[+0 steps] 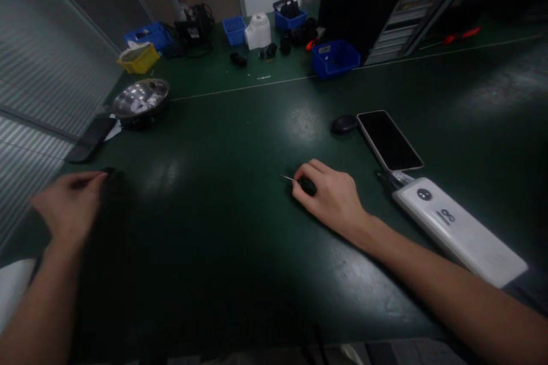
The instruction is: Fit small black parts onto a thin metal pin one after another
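Observation:
My right hand (329, 194) rests on the dark green table (240, 251), fingers curled round a small black tool (306, 185) whose thin metal tip pokes out to the left. My left hand (71, 205) is at the left edge, blurred by motion, fingers closed on a small dark piece (107, 171) that I cannot make out.
A phone (389, 140), a small black oval object (345, 123) and a white power bank (460, 231) lie to the right. A metal bowl (140, 100) and another dark phone (91, 138) sit at the left. Blue bins (335, 57), a yellow bin (138, 59) and a white device (258, 31) stand at the back.

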Demonstrator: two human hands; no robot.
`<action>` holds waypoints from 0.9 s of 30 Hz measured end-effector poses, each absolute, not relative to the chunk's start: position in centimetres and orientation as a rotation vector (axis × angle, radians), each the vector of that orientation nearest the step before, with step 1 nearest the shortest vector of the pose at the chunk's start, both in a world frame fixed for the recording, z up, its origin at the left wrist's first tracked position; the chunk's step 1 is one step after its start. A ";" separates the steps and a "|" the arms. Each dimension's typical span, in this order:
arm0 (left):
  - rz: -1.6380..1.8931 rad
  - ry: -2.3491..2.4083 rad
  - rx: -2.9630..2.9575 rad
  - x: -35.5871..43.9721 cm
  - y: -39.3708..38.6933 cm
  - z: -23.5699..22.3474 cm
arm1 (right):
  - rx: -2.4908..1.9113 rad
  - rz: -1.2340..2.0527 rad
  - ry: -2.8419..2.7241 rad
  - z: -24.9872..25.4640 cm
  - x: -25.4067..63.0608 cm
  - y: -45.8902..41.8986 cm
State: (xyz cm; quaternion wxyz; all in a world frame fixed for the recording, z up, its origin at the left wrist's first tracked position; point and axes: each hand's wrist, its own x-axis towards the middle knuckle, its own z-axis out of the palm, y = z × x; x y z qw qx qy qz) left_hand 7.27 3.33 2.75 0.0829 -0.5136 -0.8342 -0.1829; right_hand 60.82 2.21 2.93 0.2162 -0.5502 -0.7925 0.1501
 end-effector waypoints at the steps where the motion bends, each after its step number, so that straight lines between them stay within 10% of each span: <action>1: -0.633 -2.407 -1.622 10.1 3.6 3.0 | -1.519 0.425 -2.199 3.0 60.8 2.2; 10: -1.045 -1.466 -3.131 35.1 4.1 3.4 | -1.450 0.466 -2.211 3.2 60.7 2.1; 27: -1.206 -1.338 -3.245 35.9 4.1 1.8 | -1.304 0.513 -2.298 3.0 60.5 2.0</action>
